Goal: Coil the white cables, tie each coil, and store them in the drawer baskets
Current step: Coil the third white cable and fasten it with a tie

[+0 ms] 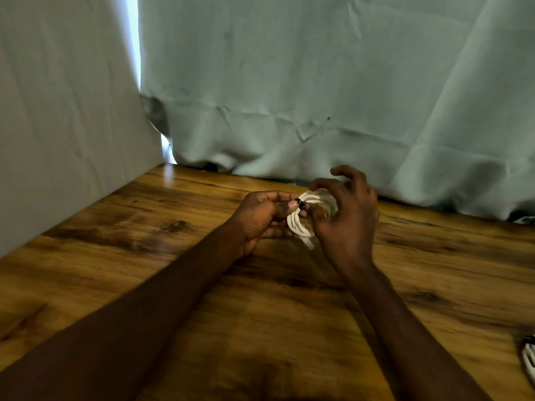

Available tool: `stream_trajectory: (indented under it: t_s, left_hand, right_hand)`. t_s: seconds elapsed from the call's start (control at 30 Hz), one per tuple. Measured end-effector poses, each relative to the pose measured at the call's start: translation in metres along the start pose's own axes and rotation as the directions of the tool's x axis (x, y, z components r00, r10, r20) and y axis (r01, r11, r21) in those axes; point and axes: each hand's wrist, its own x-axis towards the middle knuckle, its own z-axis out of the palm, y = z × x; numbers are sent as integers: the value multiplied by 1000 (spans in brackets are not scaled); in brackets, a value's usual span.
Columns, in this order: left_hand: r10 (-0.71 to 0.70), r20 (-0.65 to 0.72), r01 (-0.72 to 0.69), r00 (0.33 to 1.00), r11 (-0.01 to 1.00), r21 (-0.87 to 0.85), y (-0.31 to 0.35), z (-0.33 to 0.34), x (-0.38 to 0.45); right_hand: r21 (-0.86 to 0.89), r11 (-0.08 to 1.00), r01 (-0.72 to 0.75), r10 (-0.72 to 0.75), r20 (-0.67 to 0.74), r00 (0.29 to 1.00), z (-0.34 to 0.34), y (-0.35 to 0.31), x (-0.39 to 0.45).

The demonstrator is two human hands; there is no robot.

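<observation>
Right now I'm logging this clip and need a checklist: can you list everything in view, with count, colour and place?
coiled white cable: one, white, held above the table between both hands
small black tie: one, black, wrapped on the coil's upper left side
second white cable bundle: one, white with a dark spot, at the right edge of the table, cut off by the frame
wooden table: one, brown grained, across the lower half
pale cloth backdrop: pale grey-green, hanging behind and to the left of the table
left hand: one, fingers pinching the coil at the tie
right hand: one, gripping the coil's right side, upper fingers lifted
</observation>
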Motion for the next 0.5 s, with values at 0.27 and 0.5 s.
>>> stream_trajectory:
  t_s: [0.27,0.5]
  left_hand:
    - [32,-27,-31,999,999,30,1,-1,0]
    - [20,-44,-18,999,999,45,1,-1,0]
  right_hand:
    - [112,993,49,-54,47,997,5,15,2]
    - [-121,989,86,-76,86,993,0,5,-1]
